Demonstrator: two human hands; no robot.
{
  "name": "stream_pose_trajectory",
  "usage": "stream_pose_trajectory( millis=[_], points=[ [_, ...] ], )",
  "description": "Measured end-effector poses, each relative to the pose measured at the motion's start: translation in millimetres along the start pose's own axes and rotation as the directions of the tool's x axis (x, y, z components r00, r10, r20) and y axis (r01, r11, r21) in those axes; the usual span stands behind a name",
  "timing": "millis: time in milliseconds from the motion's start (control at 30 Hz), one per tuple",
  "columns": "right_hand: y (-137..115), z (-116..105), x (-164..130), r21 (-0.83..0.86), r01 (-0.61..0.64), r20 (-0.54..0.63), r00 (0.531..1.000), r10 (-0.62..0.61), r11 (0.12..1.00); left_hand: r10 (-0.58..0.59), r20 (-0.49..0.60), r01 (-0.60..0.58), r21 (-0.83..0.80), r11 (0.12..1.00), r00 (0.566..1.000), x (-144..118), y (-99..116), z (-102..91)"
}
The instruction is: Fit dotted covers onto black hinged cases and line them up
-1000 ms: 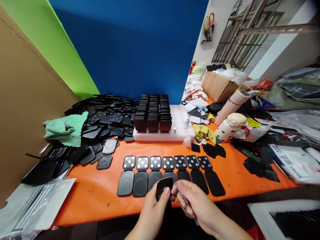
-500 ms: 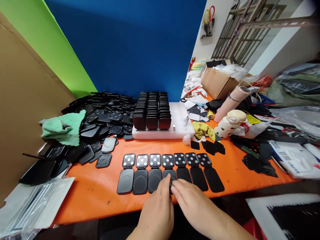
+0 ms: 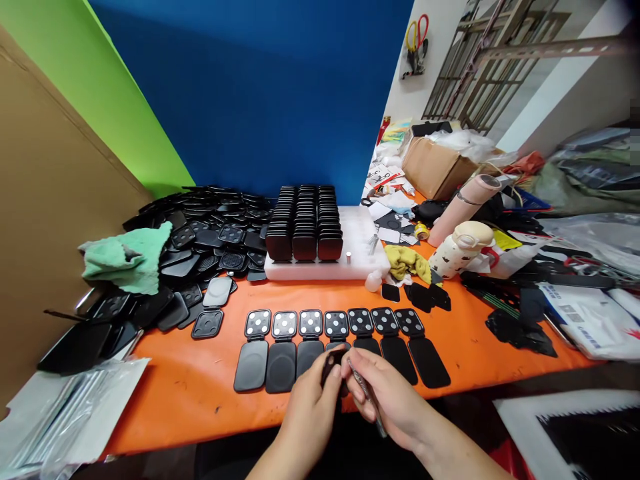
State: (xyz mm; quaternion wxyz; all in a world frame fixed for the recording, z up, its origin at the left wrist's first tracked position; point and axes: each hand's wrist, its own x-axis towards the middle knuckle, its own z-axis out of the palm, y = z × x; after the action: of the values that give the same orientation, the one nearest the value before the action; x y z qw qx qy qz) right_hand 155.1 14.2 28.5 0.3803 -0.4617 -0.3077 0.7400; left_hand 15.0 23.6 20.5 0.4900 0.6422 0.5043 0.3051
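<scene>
Pinching a small black flap upright in left hand, right hand gripping tweezers pen-style, tip toward it.

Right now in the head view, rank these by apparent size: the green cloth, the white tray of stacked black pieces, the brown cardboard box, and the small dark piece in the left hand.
1. White plastic tray
2. Crumpled green cloth and brown cardboard box: look similar, and the box sits farther back, so unranked
3. Small dark piece in the left hand

Both hands together, fingers pinched
</scene>
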Motion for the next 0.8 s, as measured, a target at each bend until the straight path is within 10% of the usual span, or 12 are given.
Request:
stream_pose_trajectory(
  millis=[200, 467, 800],
  points=[
    [-4, 2, -7, 0.156, -0.158, 0.030, 0.987, 0.155, 0.975, 0.038, -0.073, -0.038, -0.006, 0.999, 0.997, 4, 1, -8.7],
    [-10, 0, -13, 0.272, -0.239, 0.046, 0.971, 0.236, 0.932, 0.416, 0.120, -0.429, 0.382, 0.818, 0.901, -7, 8, -18.1],
    [-11, -8, -21, 0.314, -0.299, 0.099, 0.954, 0.282, 0.901, 0.438, 0.224, -0.492, 0.424, 0.761, 0.871, -15, 12, -22.5]
  ],
)
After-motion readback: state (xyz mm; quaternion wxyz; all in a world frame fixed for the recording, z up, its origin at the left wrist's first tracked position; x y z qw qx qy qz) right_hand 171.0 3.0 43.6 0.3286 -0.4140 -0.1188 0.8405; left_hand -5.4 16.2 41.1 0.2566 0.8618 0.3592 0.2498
